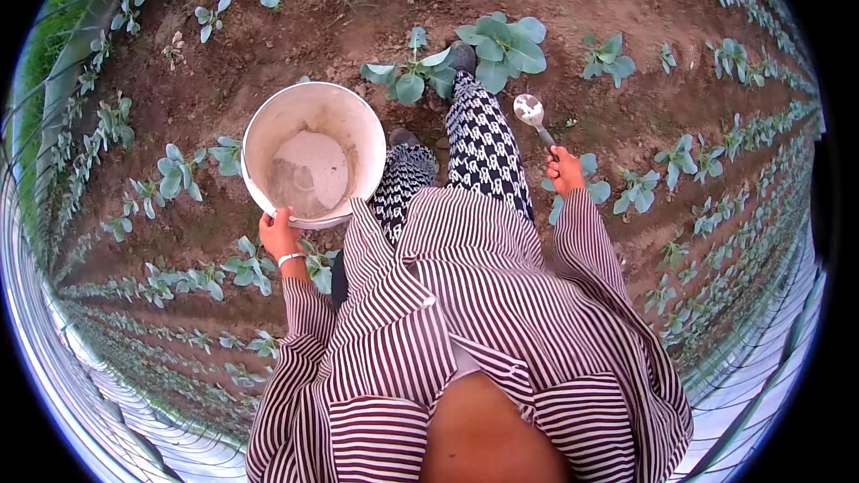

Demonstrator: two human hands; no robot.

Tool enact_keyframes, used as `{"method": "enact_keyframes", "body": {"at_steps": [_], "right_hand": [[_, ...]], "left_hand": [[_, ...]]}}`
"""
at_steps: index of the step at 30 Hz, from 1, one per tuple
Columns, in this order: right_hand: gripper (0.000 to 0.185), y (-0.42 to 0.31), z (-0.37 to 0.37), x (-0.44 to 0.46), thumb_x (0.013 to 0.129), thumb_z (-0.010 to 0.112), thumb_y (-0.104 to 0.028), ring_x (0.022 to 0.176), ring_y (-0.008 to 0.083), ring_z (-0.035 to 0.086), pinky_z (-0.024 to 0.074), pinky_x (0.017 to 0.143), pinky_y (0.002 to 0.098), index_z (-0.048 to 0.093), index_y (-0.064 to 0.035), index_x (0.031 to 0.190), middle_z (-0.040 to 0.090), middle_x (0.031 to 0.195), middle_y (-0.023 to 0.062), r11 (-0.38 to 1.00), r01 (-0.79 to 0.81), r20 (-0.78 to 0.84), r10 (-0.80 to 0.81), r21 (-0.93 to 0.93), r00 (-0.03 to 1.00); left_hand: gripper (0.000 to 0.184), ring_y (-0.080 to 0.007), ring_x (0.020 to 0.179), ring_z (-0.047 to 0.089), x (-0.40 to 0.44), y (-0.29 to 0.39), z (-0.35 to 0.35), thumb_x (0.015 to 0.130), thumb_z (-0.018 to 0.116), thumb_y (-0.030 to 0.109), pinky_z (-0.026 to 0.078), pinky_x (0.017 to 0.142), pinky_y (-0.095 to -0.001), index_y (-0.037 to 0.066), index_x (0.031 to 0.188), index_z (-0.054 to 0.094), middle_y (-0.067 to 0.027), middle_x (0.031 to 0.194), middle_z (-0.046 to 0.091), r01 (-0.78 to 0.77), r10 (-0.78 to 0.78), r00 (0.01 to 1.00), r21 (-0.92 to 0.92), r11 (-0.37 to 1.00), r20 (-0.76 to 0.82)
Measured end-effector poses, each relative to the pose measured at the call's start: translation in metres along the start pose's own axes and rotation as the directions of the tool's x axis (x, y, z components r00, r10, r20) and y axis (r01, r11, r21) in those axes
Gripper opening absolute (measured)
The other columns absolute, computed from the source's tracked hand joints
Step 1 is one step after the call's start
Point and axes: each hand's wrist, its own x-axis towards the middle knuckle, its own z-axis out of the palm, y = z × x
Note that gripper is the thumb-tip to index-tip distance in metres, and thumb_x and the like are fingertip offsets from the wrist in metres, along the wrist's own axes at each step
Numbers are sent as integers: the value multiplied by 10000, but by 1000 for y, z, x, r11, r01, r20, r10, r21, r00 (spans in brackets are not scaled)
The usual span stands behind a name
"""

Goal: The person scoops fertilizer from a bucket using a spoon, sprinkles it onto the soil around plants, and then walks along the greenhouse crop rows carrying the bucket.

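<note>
My left hand [280, 234] grips the near rim of a white bucket [365, 139], its fingers closed over the edge. Pale grey powder [313, 170] covers part of the bucket's bottom. Out to the right, my right hand [565, 171] is wrapped around the dark handle of a spoon [530, 111]. White residue shows in the spoon's bowl, which points up and away from me, over the soil. Close to the spoon is a broad-leaved plant [504, 49], and another plant [591, 188] is partly hidden behind my right hand.
Rows of leafy green plants [637, 190] run across brown soil [358, 27] on both sides. One of my shoes [463, 57] is right beside a large plant. Pale sheeting [761, 411] curves around the outer edges, with green grass [67, 18] at upper left.
</note>
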Motion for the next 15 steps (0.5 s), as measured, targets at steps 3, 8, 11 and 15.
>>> {"method": "enact_keyframes", "body": {"at_steps": [3,8,11,15], "right_hand": [[137,-8,5,18,821,598,-120,450,63,346,263,374,213,505,-29,862,489,679,33,1000,3,61,-1,-22,998],[141,-42,43,-43,861,560,-133,462,48,338,260,382,204,532,-8,923,488,692,23,988,104,126,-89,-112,988],[198,-63,64,-61,882,546,-135,466,28,328,251,382,191,526,8,1017,481,693,9,973,166,321,-107,-162,941],[181,-62,118,-92,879,553,-130,442,10,333,254,355,159,524,3,998,484,684,-4,956,170,514,-24,-240,858]], "left_hand": [[395,-118,565,502,7,8,15,665,683,132,390,421,-237,-38,1000,563,-46,788,563,-62,63,998,-11,998,6],[426,-116,509,495,-3,27,20,661,675,153,392,409,-239,-60,1017,580,-38,744,562,-120,120,993,-4,993,0],[451,-121,592,540,5,13,16,672,667,156,426,455,-232,-46,1062,567,-48,800,582,-110,108,990,21,994,86],[482,-101,623,529,-5,11,39,668,691,115,434,478,-237,-54,1099,558,-40,827,581,-230,216,969,117,966,119]]}}
